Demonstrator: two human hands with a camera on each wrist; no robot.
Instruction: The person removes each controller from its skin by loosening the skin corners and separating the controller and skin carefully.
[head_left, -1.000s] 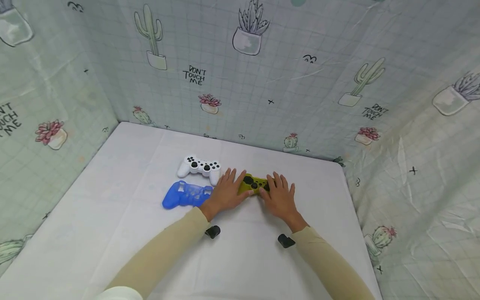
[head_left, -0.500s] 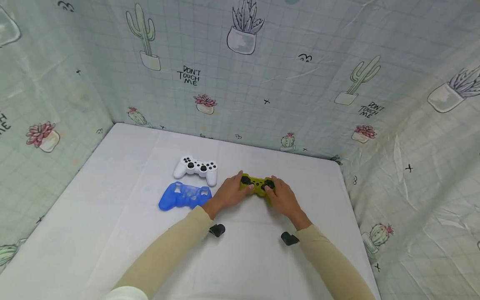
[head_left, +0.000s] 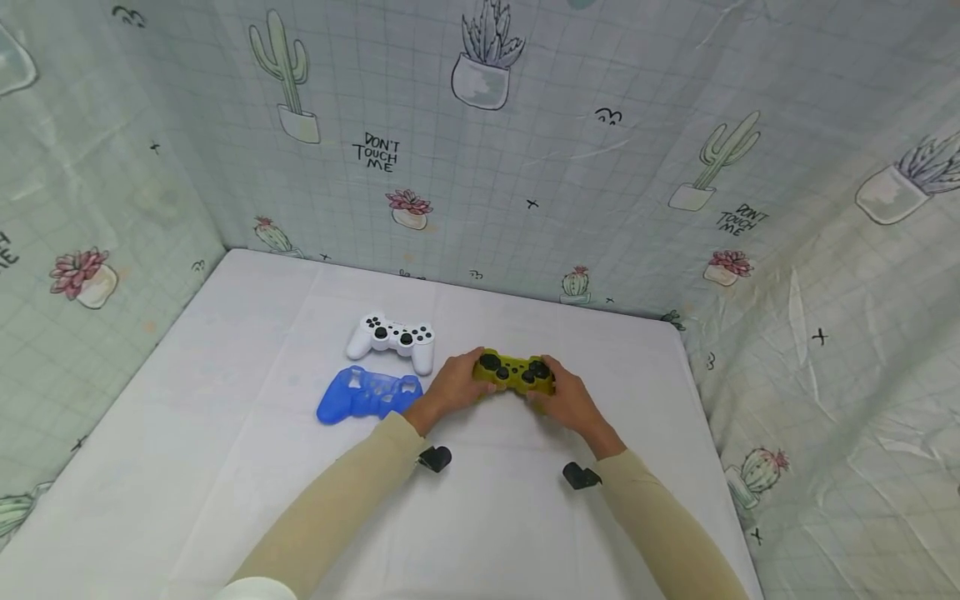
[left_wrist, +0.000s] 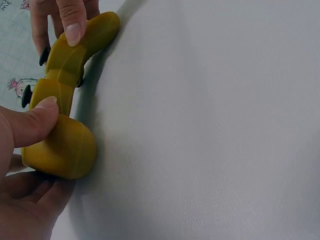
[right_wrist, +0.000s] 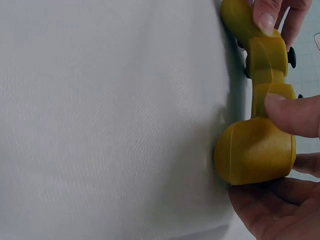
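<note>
The yellow controller [head_left: 514, 373] was a smooth, matte, rubbery-looking shape with two rounded, bulbous handles and black sticks and buttons on its face. It sat near the middle of the table, toward the far side, held between my two hands with its lower edge close to the cloth.

My left hand [head_left: 452, 388] had its fingers curled round the left handle; in the left wrist view my thumb [left_wrist: 31, 123] pressed on the handle's upper side while my fingers wrapped beneath it. My right hand [head_left: 568, 401] gripped the right handle the same way, thumb [right_wrist: 293, 113] laid on top and fingers cupped under the rounded end. Both hands were closed firmly on the controller.

At about nine o'clock from it lay a blue controller skin [head_left: 367, 394], translucent, soft-looking and empty, with cut-out holes for buttons. At about ten o'clock, just behind that skin, rested a white controller [head_left: 393, 337], hard glossy plastic with black sticks and buttons.

All of it lay on a white tablecloth [head_left: 225, 433] of fine woven texture, smooth with faint creases. My sleeves [head_left: 341, 500] were pale beige. Round the table on three sides hung a pale green checked sheet [head_left: 637, 167] printed with cacti, potted succulents and the words DON'T TOUCH ME, crinkled at three o'clock.
</note>
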